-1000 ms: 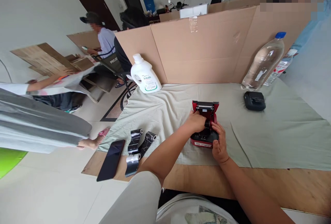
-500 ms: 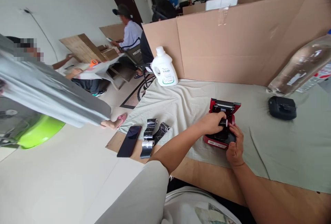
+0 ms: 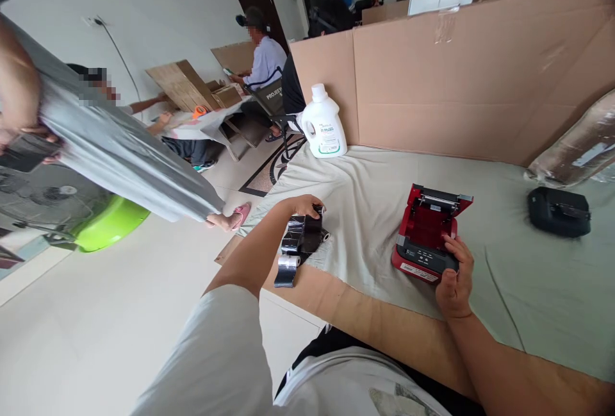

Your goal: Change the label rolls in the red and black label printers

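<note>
2 hands engaged — my left hand [image 3: 302,206] closes on a black ribbon roll [image 3: 313,222]; my right hand [image 3: 455,278] grips the open red printer [image 3: 425,236].

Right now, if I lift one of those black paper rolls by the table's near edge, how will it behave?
The black paper rolls under the left hand look small, so probably light. Their loose tails trail out, so a lifted one would likely unwind and flop. Being cylinders near the wooden table edge, a nudged one might roll off.
</note>
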`<action>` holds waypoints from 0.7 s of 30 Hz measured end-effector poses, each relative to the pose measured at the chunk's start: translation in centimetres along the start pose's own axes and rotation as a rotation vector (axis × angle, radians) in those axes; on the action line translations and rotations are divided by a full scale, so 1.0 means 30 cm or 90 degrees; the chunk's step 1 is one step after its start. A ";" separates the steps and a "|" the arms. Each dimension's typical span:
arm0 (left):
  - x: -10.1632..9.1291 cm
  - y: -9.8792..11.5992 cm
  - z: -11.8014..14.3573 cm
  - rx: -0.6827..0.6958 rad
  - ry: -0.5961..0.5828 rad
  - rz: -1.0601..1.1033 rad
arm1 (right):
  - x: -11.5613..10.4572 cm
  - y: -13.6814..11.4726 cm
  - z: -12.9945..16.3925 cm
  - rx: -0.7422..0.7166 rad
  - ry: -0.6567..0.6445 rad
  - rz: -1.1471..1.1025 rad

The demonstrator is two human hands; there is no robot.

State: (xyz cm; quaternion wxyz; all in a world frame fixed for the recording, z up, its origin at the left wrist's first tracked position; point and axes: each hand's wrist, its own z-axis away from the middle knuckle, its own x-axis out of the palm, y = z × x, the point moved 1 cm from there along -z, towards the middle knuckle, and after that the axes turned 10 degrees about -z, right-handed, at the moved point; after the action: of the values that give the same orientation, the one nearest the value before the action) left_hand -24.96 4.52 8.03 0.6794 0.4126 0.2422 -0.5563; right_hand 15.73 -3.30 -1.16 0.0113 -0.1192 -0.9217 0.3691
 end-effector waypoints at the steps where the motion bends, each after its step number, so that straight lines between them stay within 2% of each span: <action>1: -0.002 -0.015 -0.019 -0.019 -0.029 -0.065 | 0.001 0.002 0.000 -0.008 0.003 -0.001; 3: 0.002 -0.021 -0.048 -0.047 -0.060 -0.140 | 0.000 0.005 0.001 -0.014 0.005 -0.005; 8: 0.049 0.037 -0.028 -0.075 -0.016 -0.253 | -0.004 0.003 0.000 -0.005 -0.009 -0.002; 11: 0.092 0.088 0.026 0.000 0.043 -0.335 | -0.005 -0.001 -0.001 0.001 -0.018 0.001; 15: 0.142 0.150 0.079 0.077 0.060 -0.440 | -0.007 -0.004 -0.004 0.010 -0.029 0.004; 18: 0.132 0.212 0.101 0.132 0.040 -0.356 | -0.010 -0.007 -0.008 0.015 -0.034 0.001; 21: 0.084 0.321 0.125 0.277 -0.075 -0.086 | -0.012 -0.011 -0.011 0.024 -0.038 -0.001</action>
State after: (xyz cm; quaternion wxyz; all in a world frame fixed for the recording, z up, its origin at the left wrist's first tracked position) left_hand -15.58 0.41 10.87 0.5486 0.4991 0.1039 -0.6626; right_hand 16.06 -3.39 -0.69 -0.0136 -0.1073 -0.9144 0.3901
